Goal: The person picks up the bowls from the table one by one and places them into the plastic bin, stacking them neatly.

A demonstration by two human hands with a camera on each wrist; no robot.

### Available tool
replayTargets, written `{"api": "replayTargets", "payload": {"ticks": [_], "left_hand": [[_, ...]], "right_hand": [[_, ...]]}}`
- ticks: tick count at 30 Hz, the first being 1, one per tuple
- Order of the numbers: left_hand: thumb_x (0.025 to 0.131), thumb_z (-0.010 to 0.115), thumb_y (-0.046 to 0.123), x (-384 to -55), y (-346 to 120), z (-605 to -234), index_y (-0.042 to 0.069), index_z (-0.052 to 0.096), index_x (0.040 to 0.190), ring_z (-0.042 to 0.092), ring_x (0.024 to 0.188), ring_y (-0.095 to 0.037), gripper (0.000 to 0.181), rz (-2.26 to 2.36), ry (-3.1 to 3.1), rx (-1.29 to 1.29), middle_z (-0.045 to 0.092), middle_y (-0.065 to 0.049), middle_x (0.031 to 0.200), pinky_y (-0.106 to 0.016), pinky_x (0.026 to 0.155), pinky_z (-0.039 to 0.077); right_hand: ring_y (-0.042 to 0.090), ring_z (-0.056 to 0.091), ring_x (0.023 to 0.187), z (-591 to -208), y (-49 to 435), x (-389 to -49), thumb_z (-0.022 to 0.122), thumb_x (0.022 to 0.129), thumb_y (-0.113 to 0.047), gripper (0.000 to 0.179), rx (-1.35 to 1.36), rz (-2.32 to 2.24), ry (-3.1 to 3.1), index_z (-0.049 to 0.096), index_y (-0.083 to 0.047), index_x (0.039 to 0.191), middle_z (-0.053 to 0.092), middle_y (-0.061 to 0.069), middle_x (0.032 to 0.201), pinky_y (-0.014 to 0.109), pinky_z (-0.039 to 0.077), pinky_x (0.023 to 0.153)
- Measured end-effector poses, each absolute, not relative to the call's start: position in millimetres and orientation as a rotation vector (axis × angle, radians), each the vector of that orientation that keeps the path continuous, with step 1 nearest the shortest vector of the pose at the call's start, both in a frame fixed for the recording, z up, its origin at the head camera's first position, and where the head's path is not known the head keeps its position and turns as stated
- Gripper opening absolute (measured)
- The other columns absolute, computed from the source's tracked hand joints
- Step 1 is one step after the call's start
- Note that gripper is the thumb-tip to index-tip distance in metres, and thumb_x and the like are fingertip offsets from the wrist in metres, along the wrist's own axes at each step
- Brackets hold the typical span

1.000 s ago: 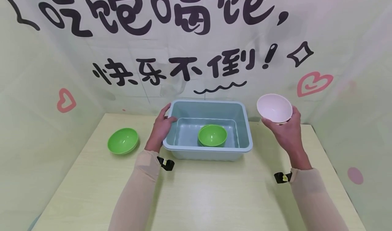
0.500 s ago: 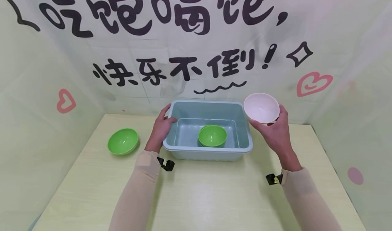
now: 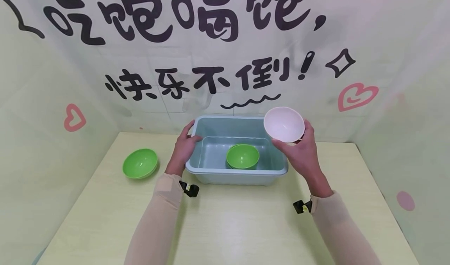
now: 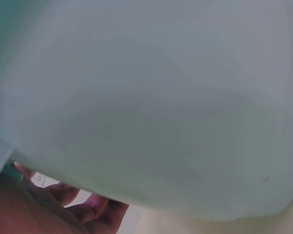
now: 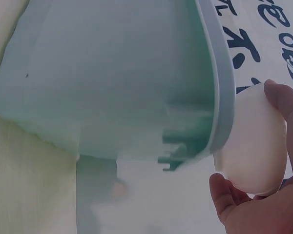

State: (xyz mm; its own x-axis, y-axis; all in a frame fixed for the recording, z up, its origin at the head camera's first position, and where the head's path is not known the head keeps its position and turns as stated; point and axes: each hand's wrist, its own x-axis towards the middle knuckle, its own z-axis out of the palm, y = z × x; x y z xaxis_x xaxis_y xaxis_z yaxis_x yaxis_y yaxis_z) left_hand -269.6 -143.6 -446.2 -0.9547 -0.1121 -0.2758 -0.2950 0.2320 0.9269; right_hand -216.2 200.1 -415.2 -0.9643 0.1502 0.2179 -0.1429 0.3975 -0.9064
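A pale pink bowl [image 3: 284, 123] is held in my right hand [image 3: 303, 150], thumb at the near rim and fingers round its far side. In the head view it overlaps the right back corner of a light blue plastic tub [image 3: 239, 177]. The right wrist view shows the pink bowl [image 5: 256, 141] beside the tub's rim, gripped between thumb and fingers. My left hand [image 3: 183, 146] grips the tub's left rim, its thumb over the edge and the other fingers outside. Inside the tub, right of its middle, sits a green bowl [image 3: 243, 156] with another green rim just showing beneath.
Another green bowl [image 3: 140, 163] stands on the pale wooden table [image 3: 225, 222], left of my left hand. Behind the tub rises a white wall sheet [image 3: 151, 109] with black lettering, and sheeted walls flank the table on both sides.
My right hand has carried the pink bowl leftward, from beside the tub to over its right back corner. The left hand keeps its grip on the rim; the green bowls stay put.
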Motion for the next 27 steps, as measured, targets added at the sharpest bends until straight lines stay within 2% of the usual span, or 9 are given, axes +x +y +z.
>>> {"api": "replayTargets", "payload": {"ticks": [9, 27], "left_hand": [[0.097, 0.055, 0.023, -269, -141, -445, 0.042, 0.026, 0.161, 0.056, 0.131, -0.042, 0.072, 1.853, 2.325, -0.373, 0.047, -0.019, 0.154, -0.059, 0.105, 0.049], [0.099, 0.055, 0.024, -269, -144, -447, 0.042, 0.025, 0.161, 0.054, 0.133, -0.041, 0.071, 1.826, 2.351, -0.382, 0.046, -0.019, 0.155, -0.061, 0.108, 0.047]], "right_hand": [[0.033, 0.052, 0.132, -420, 179, -213, 0.091, 0.076, -0.027, 0.106, 0.034, 1.568, -2.442, 0.026, -0.012, 0.158, 0.044, 0.015, 0.153, 0.052, 0.051, 0.105], [0.032, 0.057, 0.128, -419, 154, -211, 0.092, 0.073, -0.032, 0.103, 0.161, 1.505, -2.505, 0.033, -0.013, 0.155, 0.047, 0.011, 0.15, 0.051, 0.054, 0.101]]}}
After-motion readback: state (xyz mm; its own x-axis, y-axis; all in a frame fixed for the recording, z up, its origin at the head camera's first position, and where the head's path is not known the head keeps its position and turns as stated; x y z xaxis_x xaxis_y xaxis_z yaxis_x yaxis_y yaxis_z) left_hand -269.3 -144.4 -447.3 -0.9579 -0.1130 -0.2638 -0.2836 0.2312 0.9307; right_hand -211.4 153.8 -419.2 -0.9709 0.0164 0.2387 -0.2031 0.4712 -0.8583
